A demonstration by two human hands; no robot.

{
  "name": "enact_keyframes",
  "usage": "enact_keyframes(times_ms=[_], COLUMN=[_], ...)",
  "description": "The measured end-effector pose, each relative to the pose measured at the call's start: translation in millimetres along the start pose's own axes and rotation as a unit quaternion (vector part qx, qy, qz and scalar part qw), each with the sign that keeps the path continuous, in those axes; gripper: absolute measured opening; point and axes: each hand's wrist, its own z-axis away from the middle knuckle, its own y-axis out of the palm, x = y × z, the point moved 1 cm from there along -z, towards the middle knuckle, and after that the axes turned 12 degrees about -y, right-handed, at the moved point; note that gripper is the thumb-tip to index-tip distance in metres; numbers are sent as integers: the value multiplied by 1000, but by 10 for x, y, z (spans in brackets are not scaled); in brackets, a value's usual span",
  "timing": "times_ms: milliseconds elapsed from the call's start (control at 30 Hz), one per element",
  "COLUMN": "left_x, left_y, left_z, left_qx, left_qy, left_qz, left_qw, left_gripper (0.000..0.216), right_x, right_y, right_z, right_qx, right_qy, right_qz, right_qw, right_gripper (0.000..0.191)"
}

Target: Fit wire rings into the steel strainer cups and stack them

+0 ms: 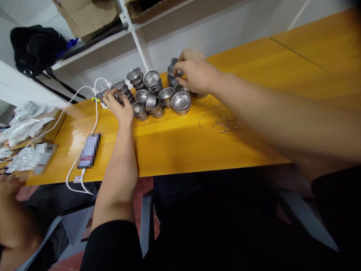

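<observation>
Perforated metal cups (181,101) stand on the wooden table in short stacks, packed close together. At the group's left end is my left hand (120,108), its fingers spread and touching a stack of cups (120,86); part of that stack is hidden behind the fingers. Toward the back right, my right hand (196,70) reaches over the group with fingers and thumb curved around the side of a taller stack (171,73). One small cup (152,102) lies tipped on its side among the front stacks. Thin curved wire pieces (225,124) lie below my right forearm.
A phone (89,151) and a white cable (96,116) lie on the table (175,146) at left. Clear plastic bags (25,124) sit farther left, near another person's arm (14,214). Behind the table, a shelf (93,47) holds a black bag (38,49) and a cardboard box (90,17).
</observation>
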Motion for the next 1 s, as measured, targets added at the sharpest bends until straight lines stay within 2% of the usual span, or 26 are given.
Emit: enact_keyframes(times_ms=[167, 400, 567, 700, 800, 900, 1000], left_x=[-9, 119, 133, 82, 114, 211, 350], left_y=[-8, 51, 82, 81, 83, 90, 114], left_z=[12, -60, -65, -11, -44, -136, -246], left_qx=[12, 6, 11, -19, -8, 7, 9], left_qy=[-3, 17, 15, 35, 28, 23, 22], left_qz=[3, 17, 23, 10, 13, 20, 18], left_qw=[1000, 1000, 1000, 999, 999, 1000, 1000], left_gripper=[43, 45, 43, 41, 42, 46, 50], right_x=[201, 314, 238, 124, 85, 125, 201], right_y=[97, 230, 343, 463, 517, 480, 361], right_z=[-378, -607, -628, -656, -662, -596, -423], right_qx=[31, 42, 28, 11, -5, -23, -61], right_qy=[-35, -34, -44, -55, -71, -70, -80], right_qz=[10, 24, 23, 16, 4, -2, 9], right_qw=[999, 998, 998, 998, 997, 997, 995], right_gripper=[47, 28, 32, 27, 23, 22, 33])
